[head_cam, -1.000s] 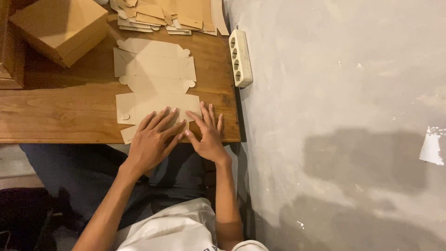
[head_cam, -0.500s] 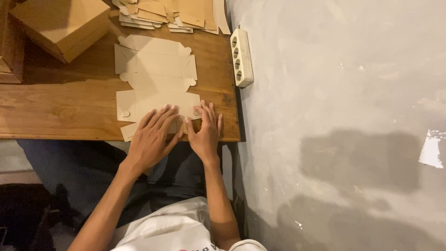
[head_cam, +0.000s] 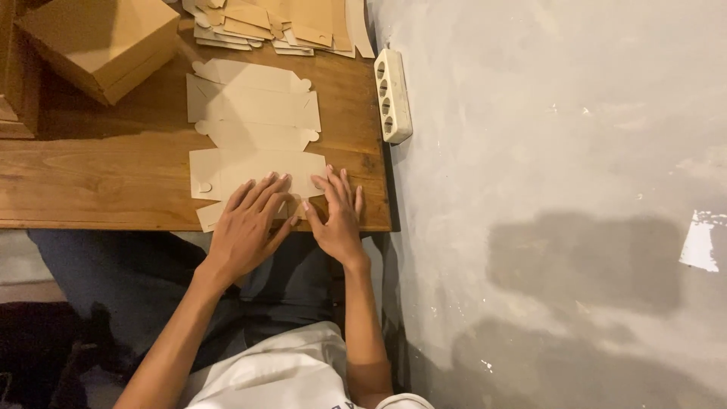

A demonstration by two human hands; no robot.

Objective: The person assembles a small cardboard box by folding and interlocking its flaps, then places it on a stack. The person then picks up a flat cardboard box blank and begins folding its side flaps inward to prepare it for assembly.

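We press our left hand (head_cam: pixel 250 227) and right hand (head_cam: pixel 337 216), fingers spread flat and gripping nothing, on the near edge of the pale, unfolded cardboard blank (head_cam: pixel 254 125).

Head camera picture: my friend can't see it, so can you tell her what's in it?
Two bare hands, left hand and right hand, press flat on an unfolded cardboard box blank lying on a wooden table. A folded brown box, more blanks and a white power strip lie nearby.
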